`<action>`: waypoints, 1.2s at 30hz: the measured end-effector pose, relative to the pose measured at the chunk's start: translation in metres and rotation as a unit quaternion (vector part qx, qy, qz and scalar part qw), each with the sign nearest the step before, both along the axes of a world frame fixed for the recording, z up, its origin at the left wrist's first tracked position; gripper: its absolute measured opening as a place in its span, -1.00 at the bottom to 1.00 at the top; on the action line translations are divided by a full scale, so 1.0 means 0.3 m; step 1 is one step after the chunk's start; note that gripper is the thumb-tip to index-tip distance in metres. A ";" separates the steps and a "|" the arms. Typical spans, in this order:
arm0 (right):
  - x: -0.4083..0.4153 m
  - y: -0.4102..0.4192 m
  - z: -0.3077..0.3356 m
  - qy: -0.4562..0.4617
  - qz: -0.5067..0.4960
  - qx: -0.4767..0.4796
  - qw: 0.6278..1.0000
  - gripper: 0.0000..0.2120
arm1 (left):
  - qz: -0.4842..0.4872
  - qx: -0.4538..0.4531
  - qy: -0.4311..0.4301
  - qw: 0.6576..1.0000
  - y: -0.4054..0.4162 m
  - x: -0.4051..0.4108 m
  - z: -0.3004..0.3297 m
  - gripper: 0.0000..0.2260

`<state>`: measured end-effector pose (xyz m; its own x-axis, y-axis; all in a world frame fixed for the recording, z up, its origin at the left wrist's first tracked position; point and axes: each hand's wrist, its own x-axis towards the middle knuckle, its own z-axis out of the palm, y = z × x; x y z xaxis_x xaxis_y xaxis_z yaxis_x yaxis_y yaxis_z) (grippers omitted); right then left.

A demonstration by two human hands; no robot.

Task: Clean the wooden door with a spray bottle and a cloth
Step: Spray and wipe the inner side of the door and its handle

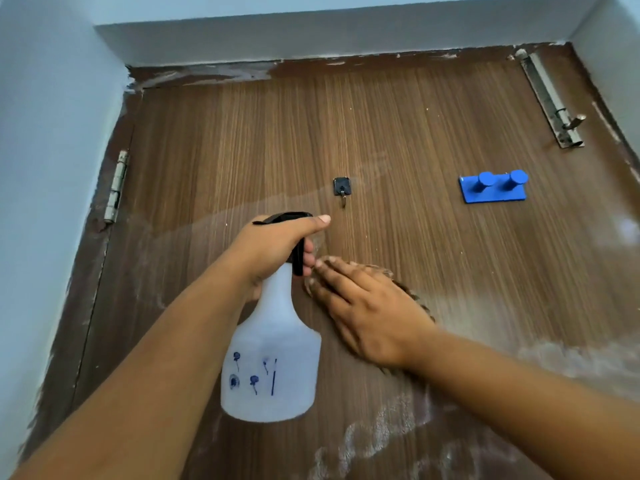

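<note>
- your left hand (273, 247) grips the neck of the white spray bottle (273, 358), fingers curled round the black trigger and thumb laid straight along the black spray head; the nozzle faces the wooden door (398, 133).
- your right hand (363, 313) lies flat with fingers straight, pressing a brown cloth (420, 301) against the door just right of the bottle; only the cloth's frayed edge shows past the hand.
- the bottle hangs close in front of the door at mid panel, its fingertips almost touching those of the right hand.
- the step in hand, by the look of it, is wiping: the cloth is on the wood, and the panel around and below it carries a pale, streaky film, thickest toward the lower right.
- the upper panel looks darker and less hazed, though whitish smears run along the top edge under the frame.
- a small black hook (342, 188) sits just above your hands, a blue two-peg hanger (493, 189) further right, a metal latch bolt (550, 98) at the upper right, and a hinge (116, 187) on the left edge.
- the next move likely calls for steady flat pressure, sweeping the cloth along the grain through the white streaks below, and working round the hook rather than over it.
- a fresh spray may be needed where the film looks dry; whether the trigger is being squeezed now cannot be told.
</note>
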<state>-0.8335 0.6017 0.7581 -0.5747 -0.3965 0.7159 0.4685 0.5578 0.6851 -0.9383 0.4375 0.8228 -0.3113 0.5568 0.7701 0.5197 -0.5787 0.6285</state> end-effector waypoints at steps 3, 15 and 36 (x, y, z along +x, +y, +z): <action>0.091 0.056 0.154 -0.032 0.019 0.005 0.999 -0.54 | -0.015 0.002 -0.001 1.000 -0.005 0.012 0.002 -0.73; 0.061 0.046 0.615 0.237 -0.015 -0.160 0.958 -0.52 | -0.028 0.032 0.013 0.999 0.005 0.027 0.020 -0.76; 0.138 0.147 0.290 0.348 0.033 -0.153 0.924 -0.50 | -0.020 -0.008 0.014 1.000 0.032 -0.043 0.083 -0.80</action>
<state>-0.7920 0.6457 0.8452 0.0863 -0.1315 0.9876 0.6951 0.7181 0.0349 -0.9512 0.4470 0.8476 -0.2667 0.5805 0.7694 0.5144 -0.5893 0.6229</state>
